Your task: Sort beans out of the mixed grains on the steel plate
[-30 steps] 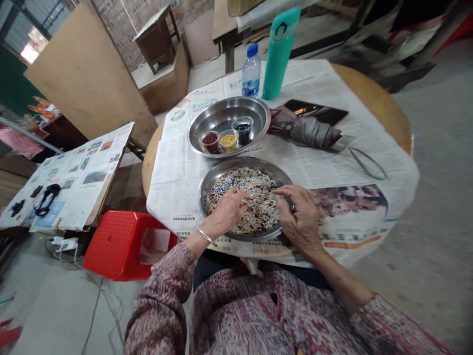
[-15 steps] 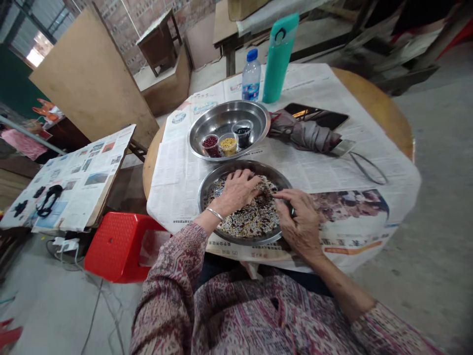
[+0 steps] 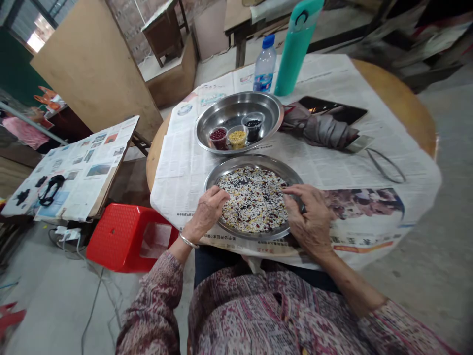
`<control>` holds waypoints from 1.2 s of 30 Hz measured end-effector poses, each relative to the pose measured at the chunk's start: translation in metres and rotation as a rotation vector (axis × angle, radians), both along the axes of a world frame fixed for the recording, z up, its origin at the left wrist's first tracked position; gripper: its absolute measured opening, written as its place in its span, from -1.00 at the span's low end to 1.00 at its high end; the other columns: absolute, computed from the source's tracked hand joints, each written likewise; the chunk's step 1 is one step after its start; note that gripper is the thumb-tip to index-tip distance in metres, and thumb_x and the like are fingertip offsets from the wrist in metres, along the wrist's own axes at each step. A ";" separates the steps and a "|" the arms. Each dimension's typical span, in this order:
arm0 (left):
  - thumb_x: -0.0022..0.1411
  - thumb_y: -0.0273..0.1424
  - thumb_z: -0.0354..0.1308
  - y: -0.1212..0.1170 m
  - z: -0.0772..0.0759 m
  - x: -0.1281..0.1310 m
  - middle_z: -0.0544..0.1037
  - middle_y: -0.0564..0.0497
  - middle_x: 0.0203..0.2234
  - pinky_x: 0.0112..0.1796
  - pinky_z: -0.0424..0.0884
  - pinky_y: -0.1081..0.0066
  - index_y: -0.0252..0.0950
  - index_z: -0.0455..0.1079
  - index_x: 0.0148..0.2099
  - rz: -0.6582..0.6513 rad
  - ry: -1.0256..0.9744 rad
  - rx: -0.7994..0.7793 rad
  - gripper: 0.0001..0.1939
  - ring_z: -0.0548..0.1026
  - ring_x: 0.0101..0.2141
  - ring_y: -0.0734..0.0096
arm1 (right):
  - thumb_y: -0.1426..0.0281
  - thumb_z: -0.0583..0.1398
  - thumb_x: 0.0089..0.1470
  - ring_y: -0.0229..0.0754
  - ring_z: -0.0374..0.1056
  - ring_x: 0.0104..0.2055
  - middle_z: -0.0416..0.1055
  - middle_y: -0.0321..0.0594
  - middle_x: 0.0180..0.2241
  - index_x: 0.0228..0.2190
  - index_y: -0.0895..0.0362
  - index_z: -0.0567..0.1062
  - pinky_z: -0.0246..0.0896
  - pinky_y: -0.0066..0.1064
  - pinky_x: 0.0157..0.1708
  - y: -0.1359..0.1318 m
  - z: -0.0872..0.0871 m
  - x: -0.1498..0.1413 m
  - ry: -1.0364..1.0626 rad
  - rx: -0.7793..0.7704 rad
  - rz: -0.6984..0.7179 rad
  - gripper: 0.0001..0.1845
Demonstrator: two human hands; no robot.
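A steel tray (image 3: pixel 221 170) full of mixed white, yellow, red and black beans (image 3: pixel 254 198) sits on the newspaper in front of me. My left hand (image 3: pixel 207 213) rests on the tray's left rim, fingers curled together at the edge of the beans. My right hand (image 3: pixel 308 217) lies on the right rim, fingers curled around it. Behind stands a second steel tray (image 3: pixel 236 108) with three small cups: red beans (image 3: pixel 219 136), yellow beans (image 3: pixel 237 137) and black beans (image 3: pixel 253 126).
A water bottle (image 3: pixel 265 64) and a green flask (image 3: pixel 295 47) stand at the back of the round table (image 3: pixel 402 101). A folded grey umbrella (image 3: pixel 320 130), a dark tablet (image 3: pixel 332 109) and a cord lie to the right. A red stool (image 3: pixel 121 236) is on the left.
My left hand has pulled back from the middle of the beans to the tray's left rim. The right hand stays on the right rim. The view shifted slightly.
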State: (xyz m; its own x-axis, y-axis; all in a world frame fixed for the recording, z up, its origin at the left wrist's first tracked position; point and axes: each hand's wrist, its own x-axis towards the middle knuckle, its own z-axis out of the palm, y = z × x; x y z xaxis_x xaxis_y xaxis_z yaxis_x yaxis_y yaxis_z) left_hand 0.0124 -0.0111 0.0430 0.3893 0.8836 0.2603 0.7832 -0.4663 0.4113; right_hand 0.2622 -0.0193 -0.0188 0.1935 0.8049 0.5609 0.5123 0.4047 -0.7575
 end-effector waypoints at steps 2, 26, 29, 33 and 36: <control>0.42 -0.58 0.04 0.000 -0.005 -0.002 0.53 0.00 -0.24 -0.06 0.51 0.38 -0.26 0.44 -0.17 -0.004 -0.053 0.004 -0.81 0.53 -0.20 0.42 | 0.31 0.17 0.23 0.02 0.40 -0.04 0.51 -0.12 -0.18 -0.24 0.03 0.53 0.27 -0.02 0.05 0.000 -0.001 0.001 -0.017 0.005 -0.001 -0.86; 0.37 -0.58 0.09 0.004 -0.018 -0.004 0.54 -0.07 -0.15 0.06 0.42 0.20 -0.26 0.42 -0.19 -0.076 -0.152 0.335 -0.86 0.49 -0.05 0.31 | 0.27 0.15 0.25 0.08 0.48 -0.11 0.55 -0.04 -0.24 -0.28 0.08 0.53 0.35 -0.02 -0.03 -0.003 0.007 0.007 -0.196 0.037 -0.010 -0.80; 0.30 -0.50 0.23 0.009 -0.021 -0.011 0.51 -0.12 -0.05 0.10 0.40 0.11 -0.26 0.46 -0.14 0.101 -0.261 0.413 -0.91 0.46 0.03 0.20 | 0.31 0.15 0.28 0.09 0.49 -0.12 0.56 -0.03 -0.25 -0.26 0.09 0.52 0.37 -0.03 -0.04 -0.004 0.026 0.013 -0.301 0.107 0.047 -0.84; 0.21 -0.50 0.30 0.027 -0.037 -0.021 0.45 -0.10 -0.09 -0.20 0.48 0.34 -0.26 0.47 -0.07 0.398 -0.559 0.255 -0.77 0.47 -0.20 0.35 | 0.34 0.13 0.32 -0.04 0.52 -0.25 0.57 -0.11 -0.28 -0.23 0.09 0.50 0.40 -0.21 -0.22 -0.004 0.051 0.020 -0.535 0.143 0.379 -0.85; 0.19 -0.55 0.27 0.039 -0.047 -0.024 0.45 0.00 -0.19 -0.37 0.40 0.48 -0.26 0.45 -0.04 0.412 -0.688 0.067 -0.72 0.37 -0.43 0.55 | 0.37 0.06 0.34 -0.09 0.50 -0.34 0.57 -0.19 -0.34 -0.29 0.08 0.52 0.36 -0.24 -0.30 -0.008 0.055 0.020 -0.777 0.144 0.619 -0.76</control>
